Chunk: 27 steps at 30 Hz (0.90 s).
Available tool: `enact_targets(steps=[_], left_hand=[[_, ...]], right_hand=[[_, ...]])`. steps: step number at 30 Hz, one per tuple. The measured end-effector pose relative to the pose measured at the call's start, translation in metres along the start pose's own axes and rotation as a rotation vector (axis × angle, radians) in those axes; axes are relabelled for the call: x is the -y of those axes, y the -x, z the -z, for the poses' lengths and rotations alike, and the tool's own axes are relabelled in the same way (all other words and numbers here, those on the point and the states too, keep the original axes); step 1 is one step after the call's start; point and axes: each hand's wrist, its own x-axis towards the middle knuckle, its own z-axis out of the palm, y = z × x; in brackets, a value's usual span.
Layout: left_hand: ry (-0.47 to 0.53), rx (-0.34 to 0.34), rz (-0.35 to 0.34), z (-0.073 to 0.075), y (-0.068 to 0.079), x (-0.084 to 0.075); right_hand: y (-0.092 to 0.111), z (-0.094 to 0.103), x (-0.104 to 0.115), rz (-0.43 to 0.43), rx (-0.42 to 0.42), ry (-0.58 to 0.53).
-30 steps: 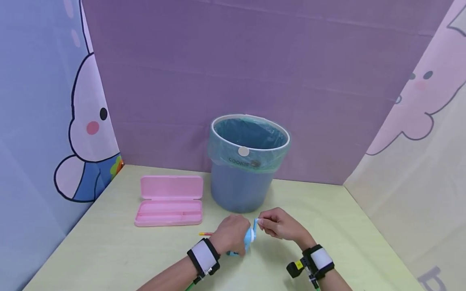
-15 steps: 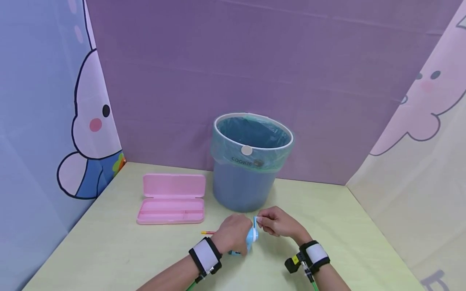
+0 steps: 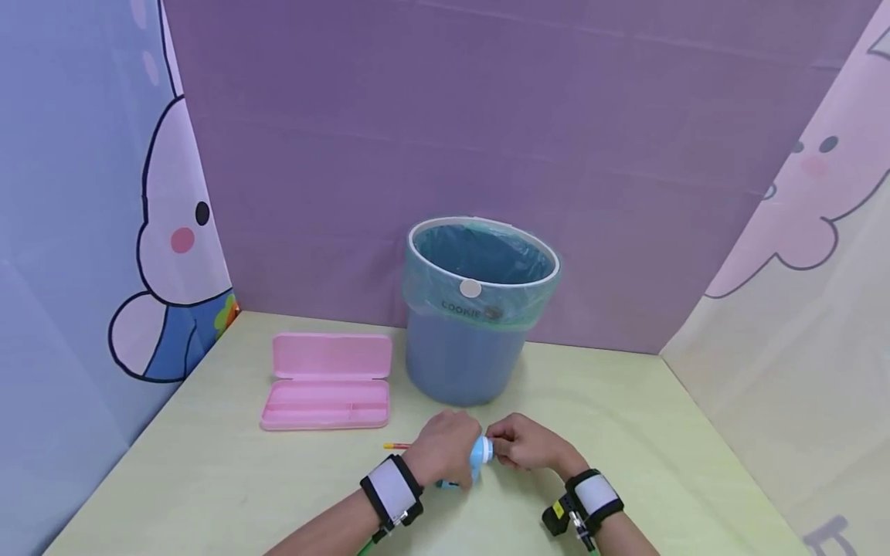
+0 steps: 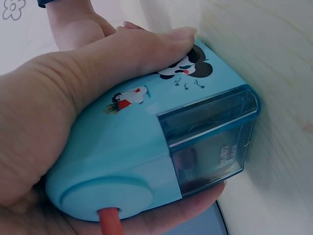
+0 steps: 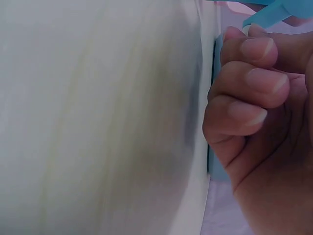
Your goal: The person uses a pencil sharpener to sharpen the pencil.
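Note:
A light-blue crank pencil sharpener (image 4: 132, 152) with a see-through shavings drawer (image 4: 210, 156) and cartoon prints lies in my left hand (image 3: 445, 446). The thumb crosses its top and fingers reach under it. A red pencil (image 4: 110, 223) sticks out of the hole at one end; in the head view its yellow-tipped end shows left of the hand. At the other end, my right hand (image 3: 525, 442) pinches the knob of the blue crank arm (image 5: 268, 17) between thumb and index finger, the other fingers curled. In the head view the right fingers mostly hide the crank.
An open pink pencil case (image 3: 324, 423) with divided compartments lies on the pale yellow table (image 3: 174, 479), left of the hands. Behind them stands a blue bin (image 3: 459, 359) with a liner bag over its rim. Cloth-covered walls enclose the table's back and sides.
The crank arm stood upright before; now my right hand has come down with it, close beside the sharpener. My left hand keeps its grip on the sharpener. The head view has shifted slightly.

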Motion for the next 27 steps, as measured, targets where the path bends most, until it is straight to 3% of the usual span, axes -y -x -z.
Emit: enact_targets(steps=[16, 27], left_hand=[[0.018, 0.027, 0.002, -0.002, 0.000, -0.002], [-0.004, 0.030, 0.030, -0.001, -0.003, -0.001]], right_hand=[[0.015, -0.012, 0.008, -0.021, 0.098, 0.090], [0.024, -0.014, 0.015, 0.031, 0.151, 0.085]])
